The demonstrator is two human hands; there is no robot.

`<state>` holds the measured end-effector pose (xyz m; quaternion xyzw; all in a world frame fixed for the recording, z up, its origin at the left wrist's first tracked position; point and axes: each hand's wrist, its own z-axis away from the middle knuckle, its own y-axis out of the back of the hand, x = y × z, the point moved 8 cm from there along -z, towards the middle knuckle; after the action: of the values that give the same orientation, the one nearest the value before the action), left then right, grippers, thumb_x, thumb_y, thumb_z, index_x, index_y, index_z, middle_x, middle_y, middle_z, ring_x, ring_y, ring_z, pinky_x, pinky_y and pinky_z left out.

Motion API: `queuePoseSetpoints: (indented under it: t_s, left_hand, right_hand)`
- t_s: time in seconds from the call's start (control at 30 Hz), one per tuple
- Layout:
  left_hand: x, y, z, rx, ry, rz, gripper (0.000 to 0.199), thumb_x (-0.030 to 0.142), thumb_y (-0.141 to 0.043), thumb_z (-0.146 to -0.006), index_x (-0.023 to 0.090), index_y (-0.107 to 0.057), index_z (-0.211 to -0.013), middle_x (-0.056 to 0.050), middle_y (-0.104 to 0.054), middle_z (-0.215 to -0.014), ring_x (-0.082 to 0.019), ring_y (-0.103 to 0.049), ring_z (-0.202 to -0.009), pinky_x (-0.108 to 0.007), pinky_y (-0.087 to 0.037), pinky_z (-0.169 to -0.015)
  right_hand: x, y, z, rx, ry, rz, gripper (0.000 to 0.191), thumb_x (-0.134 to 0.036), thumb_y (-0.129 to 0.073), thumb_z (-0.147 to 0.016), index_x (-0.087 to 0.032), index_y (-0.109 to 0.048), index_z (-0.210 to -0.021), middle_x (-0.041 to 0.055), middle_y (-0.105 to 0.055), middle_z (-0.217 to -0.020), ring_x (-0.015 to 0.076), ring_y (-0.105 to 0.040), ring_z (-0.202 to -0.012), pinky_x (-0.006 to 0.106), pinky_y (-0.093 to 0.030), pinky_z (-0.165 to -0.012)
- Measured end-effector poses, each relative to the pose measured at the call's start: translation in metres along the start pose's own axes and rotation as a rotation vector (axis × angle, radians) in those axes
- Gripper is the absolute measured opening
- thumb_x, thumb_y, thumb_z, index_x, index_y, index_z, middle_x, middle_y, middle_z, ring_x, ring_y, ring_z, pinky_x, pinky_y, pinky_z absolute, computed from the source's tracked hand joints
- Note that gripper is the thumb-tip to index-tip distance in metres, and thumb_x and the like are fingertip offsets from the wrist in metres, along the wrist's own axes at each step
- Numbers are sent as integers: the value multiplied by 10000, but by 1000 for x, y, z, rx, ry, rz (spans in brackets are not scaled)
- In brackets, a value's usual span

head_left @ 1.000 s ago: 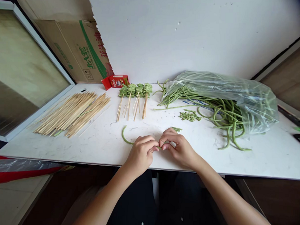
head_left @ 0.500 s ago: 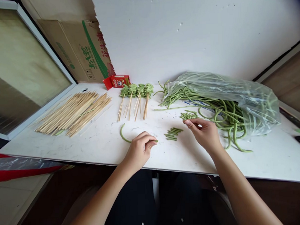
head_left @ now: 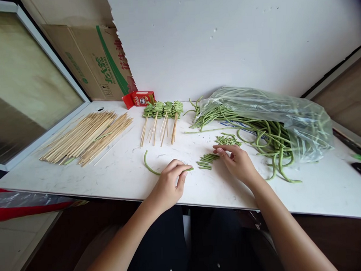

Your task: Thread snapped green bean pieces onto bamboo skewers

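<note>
My left hand [head_left: 172,181] pinches one end of a long green bean [head_left: 149,166], whose curved tail lies on the white table. The bean's tip pokes out past my fingertips. My right hand [head_left: 239,163] is over the right side of a small group of cut bean pieces [head_left: 205,161]; its thumb and forefinger are close together at the upper pieces, and whether they hold anything is too small to tell. A pile of short bean ends [head_left: 228,139] lies just behind my right hand.
Wooden skewers [head_left: 82,135] lie in a heap at the left. Skewered bean bundles [head_left: 163,109] stand in a row at the back, beside a red box [head_left: 142,98]. A plastic bag [head_left: 309,125] of long beans fills the right side. A cardboard box [head_left: 89,61] leans behind.
My right hand has moved slightly left and down, to the cut pieces. My left hand's fingers have straightened a little on the bean. The view has shifted slightly.
</note>
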<state>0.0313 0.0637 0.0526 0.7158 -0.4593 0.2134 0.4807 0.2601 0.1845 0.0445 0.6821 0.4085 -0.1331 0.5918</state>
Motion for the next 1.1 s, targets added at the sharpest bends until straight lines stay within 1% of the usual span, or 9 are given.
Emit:
queuePoseSetpoints:
  t_s: [0.1, 0.17, 0.23, 0.3, 0.4, 0.53, 0.73, 0.9, 1.1]
  left_hand:
    - [3, 0, 0, 15, -24, -35, 286, 145, -534, -1058, 213, -711, -1272, -97, -642, -1105, -197, -683, -1032, -355, -612, -930]
    - [2, 0, 1, 35, -14, -35, 312, 125, -557, -1046, 222, -675, -1318, -87, -659, -1098, -193, -690, -1015, -353, -614, -921]
    - [1, 0, 2, 53, 4, -18, 362, 109, -595, -1028, 231, -628, -1367, -74, -691, -1083, -189, -702, -1002, -351, -616, -919]
    - [1, 0, 2, 66, 9, -7, 386, 112, -632, -1014, 229, -606, -1381, -65, -712, -1066, -185, -712, -990, -347, -616, -921]
    - [2, 1, 2, 58, 8, -21, 318, 153, -653, -1016, 214, -635, -1328, -71, -718, -1075, -187, -713, -991, -340, -608, -901]
    - [-4, 1, 0, -2, 43, -170, 115, 231, -605, -1057, 204, -712, -1089, -66, -729, -1007, -203, -692, -923, -354, -557, -833]
    - [2, -1, 1, 2, -6, -239, 201, 245, -526, -1093, 204, -710, -1022, -43, -728, -947, -186, -654, -842, -349, -480, -828]
    - [11, -3, 2, 1, -16, -230, 269, 289, -494, -1107, 203, -685, -938, -25, -694, -852, -173, -609, -775, -343, -428, -795]
    - [15, -4, 0, -37, 7, -25, 274, 185, -512, -1072, 200, -647, -833, -7, -698, -795, -170, -616, -785, -343, -435, -797]
  right_hand:
    - [-28, -4, 7, 3, 83, -49, 385, -505, -522, -1082, -247, -789, -1187, 102, -822, -1050, 313, -675, -1041, 445, -532, -851]
    - [-53, -17, 16, -109, 139, -142, 346, -502, -568, -1070, -269, -785, -1204, 101, -810, -1063, 292, -677, -1014, 408, -531, -792]
    - [-76, -32, 25, -233, 212, -197, 287, -490, -677, -1020, -272, -792, -1167, 94, -798, -1085, 278, -675, -1011, 404, -536, -834]
    - [-91, -40, 31, -282, 271, -225, 216, -442, -696, -1018, -266, -801, -1086, 78, -791, -1005, 260, -670, -967, 401, -526, -855]
    - [-91, -43, 31, -245, 281, -238, 202, -369, -641, -1055, -245, -790, -995, 67, -767, -897, 242, -649, -894, 389, -513, -822]
    - [-82, -37, 27, -175, 249, -244, 198, -373, -638, -1056, -247, -779, -999, 73, -759, -903, 239, -626, -862, 374, -495, -754]
    - [-88, -42, 31, -227, 291, -268, 107, -345, -710, -1015, -256, -765, -993, 66, -750, -928, 242, -610, -907, 348, -463, -710]
    - [-94, -45, 34, -201, 305, -318, 139, -249, -646, -1036, -247, -718, -916, 57, -713, -876, 246, -584, -914, 390, -471, -816]
    - [-95, -51, 36, -260, 274, -509, 175, -323, -681, -1023, -252, -715, -866, 41, -672, -831, 245, -574, -926, 400, -458, -876]
